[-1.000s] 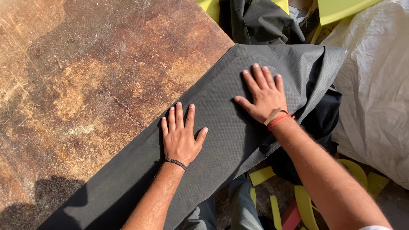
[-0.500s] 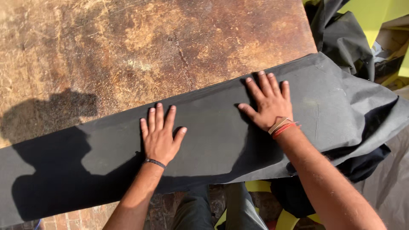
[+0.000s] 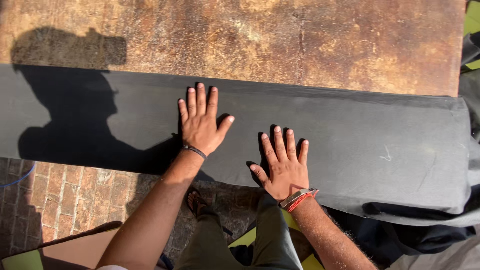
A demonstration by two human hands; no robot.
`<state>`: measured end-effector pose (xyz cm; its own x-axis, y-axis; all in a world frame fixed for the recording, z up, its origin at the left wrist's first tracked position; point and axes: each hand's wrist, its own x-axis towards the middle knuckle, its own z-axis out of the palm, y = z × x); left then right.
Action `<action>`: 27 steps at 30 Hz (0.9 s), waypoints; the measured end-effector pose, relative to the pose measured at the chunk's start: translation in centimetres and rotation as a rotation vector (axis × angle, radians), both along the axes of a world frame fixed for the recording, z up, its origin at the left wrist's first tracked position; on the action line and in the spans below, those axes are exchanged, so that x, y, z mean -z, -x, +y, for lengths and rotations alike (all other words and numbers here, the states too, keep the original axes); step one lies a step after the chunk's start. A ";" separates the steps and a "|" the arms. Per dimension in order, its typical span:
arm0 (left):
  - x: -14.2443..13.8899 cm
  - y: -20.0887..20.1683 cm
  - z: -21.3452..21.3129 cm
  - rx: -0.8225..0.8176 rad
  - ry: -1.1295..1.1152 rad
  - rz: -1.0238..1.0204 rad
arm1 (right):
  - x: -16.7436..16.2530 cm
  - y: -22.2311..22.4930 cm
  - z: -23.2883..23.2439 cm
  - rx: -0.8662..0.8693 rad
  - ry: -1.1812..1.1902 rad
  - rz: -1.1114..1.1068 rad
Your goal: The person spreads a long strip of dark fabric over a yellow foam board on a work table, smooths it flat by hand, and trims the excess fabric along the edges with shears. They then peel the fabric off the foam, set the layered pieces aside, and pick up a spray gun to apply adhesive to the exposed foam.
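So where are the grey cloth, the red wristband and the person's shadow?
grey cloth [image 3: 380, 145]: head view, flat top right of the hands.
red wristband [image 3: 299, 199]: head view, band across the right wrist.
person's shadow [image 3: 75, 115]: head view, dark patch on the cloth.

No packages, labels, signs or screens anywhere here, honestly. Just looked over the whole shot and spotted nothing of that kind.

Harsh sunlight from behind casts sharp shadows; picture crisp, unblurred.
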<state>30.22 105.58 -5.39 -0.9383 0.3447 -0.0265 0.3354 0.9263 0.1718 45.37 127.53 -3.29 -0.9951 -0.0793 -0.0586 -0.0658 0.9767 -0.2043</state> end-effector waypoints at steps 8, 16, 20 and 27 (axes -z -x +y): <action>-0.6 -3.1 -18.6 -0.004 -0.012 0.031 | 0.0 7.4 -16.5 -0.073 0.048 0.005; -1.3 4.4 -48.9 -0.593 0.007 0.032 | -0.6 20.0 -37.4 -0.157 0.018 -0.015; -2.3 8.6 -57.4 -0.603 -0.016 0.017 | -0.8 24.2 -43.4 -0.094 0.018 -0.033; -1.6 13.1 -57.9 -0.523 0.005 -0.019 | 1.1 27.8 -43.4 -0.031 -0.013 0.001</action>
<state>17.08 47.71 -3.81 -0.9844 -0.1700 -0.0459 -0.1754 0.9699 0.1688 17.56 84.14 -4.41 -0.9922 -0.1093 -0.0592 -0.0961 0.9768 -0.1914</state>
